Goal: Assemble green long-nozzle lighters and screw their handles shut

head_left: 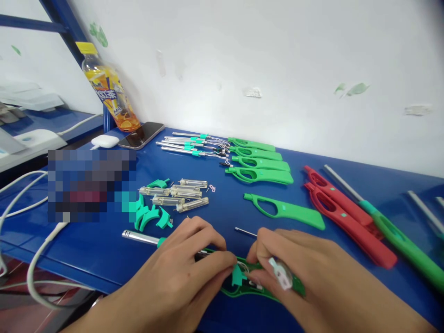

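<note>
My left hand (183, 268) and my right hand (305, 268) meet near the front edge of the blue table (86, 249) over a green lighter shell (243, 289) that lies flat. The left fingers pinch the shell by a small teal trigger piece (237, 275). A metal nozzle tube (140, 237) sticks out to the left from under that hand. The right fingers curl round the shell and hold a clear fuel cartridge (281, 274) against it. A thin metal pin (245, 231) lies just behind the right hand.
Several clear cartridges (180, 194), teal triggers (149, 215), green shell halves (260, 162) with wired nozzle tubes (190, 143), a lone green shell (287, 210), red lighters (343, 217) and a finished green lighter (398, 238) lie behind. Bottle (107, 92), phone (141, 135), earbud case (104, 141), white cables (21, 194) at left.
</note>
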### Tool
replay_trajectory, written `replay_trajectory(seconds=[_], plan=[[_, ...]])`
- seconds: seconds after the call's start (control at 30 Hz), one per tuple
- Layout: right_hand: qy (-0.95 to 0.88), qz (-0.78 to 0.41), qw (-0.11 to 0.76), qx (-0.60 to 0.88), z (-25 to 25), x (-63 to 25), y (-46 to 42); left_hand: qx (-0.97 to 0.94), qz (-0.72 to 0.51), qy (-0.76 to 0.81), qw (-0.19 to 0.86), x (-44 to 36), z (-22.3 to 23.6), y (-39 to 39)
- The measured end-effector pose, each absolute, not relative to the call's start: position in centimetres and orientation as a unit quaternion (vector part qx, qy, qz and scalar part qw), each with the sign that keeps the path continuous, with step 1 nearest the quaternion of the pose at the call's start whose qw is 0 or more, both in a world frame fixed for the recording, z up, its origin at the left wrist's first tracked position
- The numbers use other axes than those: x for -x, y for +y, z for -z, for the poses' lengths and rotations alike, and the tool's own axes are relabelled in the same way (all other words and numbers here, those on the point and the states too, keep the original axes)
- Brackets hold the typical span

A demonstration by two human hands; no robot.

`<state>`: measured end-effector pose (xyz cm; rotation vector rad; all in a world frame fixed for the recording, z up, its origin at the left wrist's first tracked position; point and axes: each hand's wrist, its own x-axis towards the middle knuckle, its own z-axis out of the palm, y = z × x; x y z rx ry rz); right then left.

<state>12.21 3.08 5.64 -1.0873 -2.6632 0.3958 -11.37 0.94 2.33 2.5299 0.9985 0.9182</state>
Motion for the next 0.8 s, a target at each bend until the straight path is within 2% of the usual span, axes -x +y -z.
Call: replay_trajectory(seconds=[0.33,0.8], plan=[[-0.903,-0.164,0.072,0.391,-5.48,-12.16,3.04,-0.872,-0.322,0.342,0.136,11.41,-2.52,0.99],[-0.909,-0.119,0.135,0.376,-5.54,-12.06,3.1,-0.872,-0.319,0.343,0.143,11.45,-2.61,1.01]])
